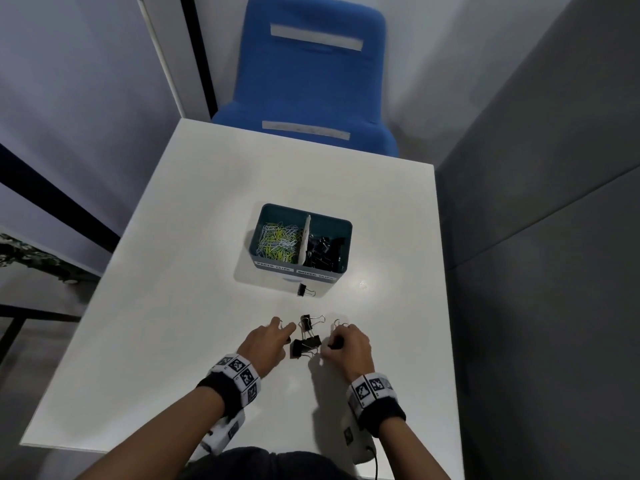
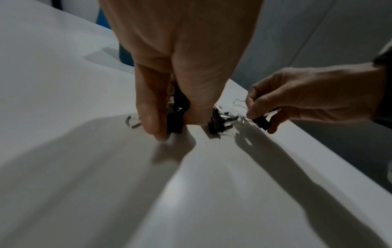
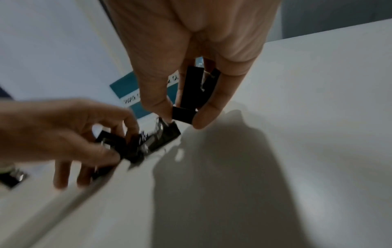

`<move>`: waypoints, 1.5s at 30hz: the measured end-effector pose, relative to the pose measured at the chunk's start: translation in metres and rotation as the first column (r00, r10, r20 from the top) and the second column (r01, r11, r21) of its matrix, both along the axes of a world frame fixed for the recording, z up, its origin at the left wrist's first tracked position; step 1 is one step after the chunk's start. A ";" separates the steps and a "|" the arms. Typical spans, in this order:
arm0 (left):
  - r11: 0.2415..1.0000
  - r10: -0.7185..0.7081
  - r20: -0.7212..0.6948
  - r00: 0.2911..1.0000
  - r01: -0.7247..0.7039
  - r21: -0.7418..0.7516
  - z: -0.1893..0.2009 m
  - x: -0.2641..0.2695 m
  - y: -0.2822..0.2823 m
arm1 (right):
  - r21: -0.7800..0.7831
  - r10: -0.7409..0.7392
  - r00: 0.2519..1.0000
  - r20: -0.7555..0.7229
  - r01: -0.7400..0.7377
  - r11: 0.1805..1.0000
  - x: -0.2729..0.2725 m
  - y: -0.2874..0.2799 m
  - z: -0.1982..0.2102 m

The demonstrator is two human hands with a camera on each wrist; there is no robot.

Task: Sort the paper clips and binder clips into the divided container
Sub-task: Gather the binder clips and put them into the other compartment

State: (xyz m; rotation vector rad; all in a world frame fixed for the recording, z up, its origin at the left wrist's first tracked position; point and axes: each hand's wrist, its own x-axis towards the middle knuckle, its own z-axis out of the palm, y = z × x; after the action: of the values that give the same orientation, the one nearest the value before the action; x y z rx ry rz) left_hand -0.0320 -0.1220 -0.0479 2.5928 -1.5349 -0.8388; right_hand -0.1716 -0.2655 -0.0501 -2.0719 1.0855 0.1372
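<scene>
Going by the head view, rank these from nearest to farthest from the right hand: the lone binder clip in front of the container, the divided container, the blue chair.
From the right hand:
1. Lone binder clip, on the table just ahead and slightly left, before the container's labels.
2. Divided container, mid-table, beyond that clip.
3. Blue chair, past the table's far edge.

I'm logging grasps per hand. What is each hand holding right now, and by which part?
Left hand pinches a binder clip by its black body; right hand likewise pinches binder clips by their bodies.

One divided container (image 1: 277, 268), two hands (image 1: 265, 344)
</scene>
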 end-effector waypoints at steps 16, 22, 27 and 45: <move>0.920 0.127 -0.217 0.968 -0.197 -0.340 0.083 0.034 -0.036 | -0.110 0.064 0.961 0.270 -0.035 0.993 0.101 -0.085 0.108; 0.868 0.121 -0.132 0.984 -0.169 -0.467 0.118 0.064 -0.107 | -0.022 -0.203 0.892 0.404 0.231 0.973 0.058 -0.067 0.078; 0.877 0.126 -0.163 0.978 -0.187 -0.443 0.108 0.065 -0.113 | -0.053 -0.047 0.977 0.208 0.060 0.997 0.028 -0.037 0.038; 0.995 0.093 -0.085 0.992 -0.090 0.032 -0.008 -0.011 0.040 | -0.162 0.689 0.634 -0.350 -0.766 0.622 0.070 -0.013 -0.005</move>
State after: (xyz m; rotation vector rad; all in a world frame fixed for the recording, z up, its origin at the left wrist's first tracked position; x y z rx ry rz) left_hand -0.0427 -0.0819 -0.0557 2.5862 -1.3810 -0.9567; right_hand -0.1016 -0.2784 -0.0552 -2.7368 0.3048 0.7111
